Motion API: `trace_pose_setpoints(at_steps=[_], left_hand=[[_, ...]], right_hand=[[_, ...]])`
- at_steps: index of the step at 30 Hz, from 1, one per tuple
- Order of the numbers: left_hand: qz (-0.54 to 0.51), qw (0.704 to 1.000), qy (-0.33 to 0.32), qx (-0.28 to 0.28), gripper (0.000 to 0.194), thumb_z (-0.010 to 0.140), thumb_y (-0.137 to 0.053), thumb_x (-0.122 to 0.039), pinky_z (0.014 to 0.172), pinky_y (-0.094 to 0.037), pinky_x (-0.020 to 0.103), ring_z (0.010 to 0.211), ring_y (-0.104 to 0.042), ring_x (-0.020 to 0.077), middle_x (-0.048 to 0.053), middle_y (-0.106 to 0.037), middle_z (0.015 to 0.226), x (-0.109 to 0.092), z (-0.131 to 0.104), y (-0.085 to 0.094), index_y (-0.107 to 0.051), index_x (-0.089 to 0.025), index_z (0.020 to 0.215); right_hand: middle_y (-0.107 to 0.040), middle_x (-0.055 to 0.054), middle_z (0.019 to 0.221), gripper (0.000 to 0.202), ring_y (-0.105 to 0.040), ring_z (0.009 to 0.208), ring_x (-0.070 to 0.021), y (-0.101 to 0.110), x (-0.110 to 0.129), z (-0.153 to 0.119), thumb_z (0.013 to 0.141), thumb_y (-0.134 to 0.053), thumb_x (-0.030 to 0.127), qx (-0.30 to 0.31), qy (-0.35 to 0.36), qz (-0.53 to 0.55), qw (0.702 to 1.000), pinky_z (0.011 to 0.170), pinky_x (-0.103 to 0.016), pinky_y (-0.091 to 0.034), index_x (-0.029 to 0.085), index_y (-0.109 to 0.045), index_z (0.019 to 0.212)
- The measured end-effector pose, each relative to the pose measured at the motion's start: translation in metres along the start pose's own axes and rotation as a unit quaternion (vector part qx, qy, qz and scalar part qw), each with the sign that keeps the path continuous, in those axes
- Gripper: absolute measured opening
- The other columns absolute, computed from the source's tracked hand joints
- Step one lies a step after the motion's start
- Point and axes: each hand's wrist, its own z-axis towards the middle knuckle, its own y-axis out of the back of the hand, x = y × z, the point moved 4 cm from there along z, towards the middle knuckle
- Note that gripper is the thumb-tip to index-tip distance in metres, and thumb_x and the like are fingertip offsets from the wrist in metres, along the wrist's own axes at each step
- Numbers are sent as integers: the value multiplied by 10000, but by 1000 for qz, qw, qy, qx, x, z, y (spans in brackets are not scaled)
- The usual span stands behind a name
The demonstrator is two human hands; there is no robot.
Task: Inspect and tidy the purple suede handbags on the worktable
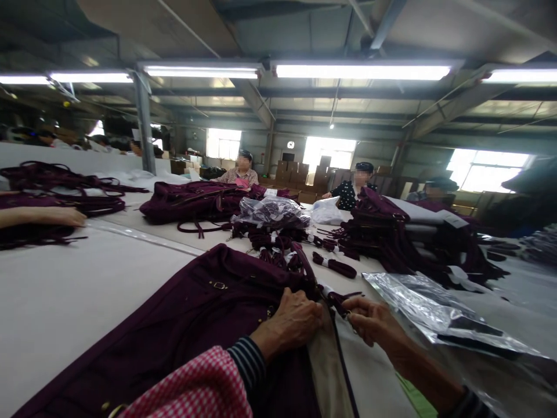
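Observation:
A dark purple bag (187,313) lies on the white table, its zipped opening on the right showing a beige lining (324,360). My left hand (291,319) has its fingers curled over the edge of this opening, fingertips hidden. Just to the right, my right hand (369,319) pinches a purple strap (337,299) near its metal clasp (350,317). A buckle (219,285) shows on the bag's upper side.
Bundled straps (334,265) and a clear plastic packet (272,212) lie beyond the bag. Stacked purple bags (391,232) stand at the right, behind shiny plastic bags (430,302). Another person's hand (65,216) rests at the left. People sit across the table.

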Motion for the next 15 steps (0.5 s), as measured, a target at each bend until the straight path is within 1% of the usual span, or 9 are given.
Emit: trace_pose_setpoints(at_steps=[4, 8, 11, 13, 15], left_hand=[[12, 1000, -3, 7, 179, 931, -513, -275, 921, -377, 550, 961, -567, 311, 92, -648, 844, -3, -2, 2, -672, -204, 892], [12, 1000, -13, -10, 192, 940, -483, -249, 945, -373, 562, 957, -554, 294, 81, -629, 825, -5, -5, 1, -660, -210, 875], [12, 999, -25, -24, 212, 960, -447, -240, 965, -362, 573, 987, -541, 299, 94, -633, 852, -1, -4, -8, -649, -203, 905], [16, 999, -26, -39, 196, 966, -447, -239, 989, -343, 586, 1028, -532, 306, 104, -644, 890, 2, -3, -14, -640, -203, 975], [26, 998, -32, -51, 156, 955, -488, -237, 992, -337, 594, 1033, -536, 305, 103, -659, 905, 0, -2, -19, -635, -205, 996]], right_hand=[[-541, 42, 550, 369, -439, 453, -106, -5, 0, -2, 680, -646, 368, -8, 20, -36, 999, 397, -214, -278, 145, -678, 973], [-577, 22, 559, 405, -502, 490, -129, -6, -1, 0, 682, -656, 391, -2, 38, -81, 996, 411, -219, -283, 130, -676, 991], [-591, 11, 556, 407, -533, 504, -144, -1, -4, -2, 668, -672, 403, -7, 34, -96, 995, 423, -231, -299, 134, -685, 973], [-588, 7, 540, 399, -542, 501, -155, 1, -7, -7, 664, -701, 411, -8, 25, -97, 995, 428, -243, -321, 134, -695, 951], [-603, -6, 561, 401, -562, 513, -168, -3, -9, -15, 699, -731, 434, -2, 12, -73, 997, 435, -254, -361, 132, -703, 962]])
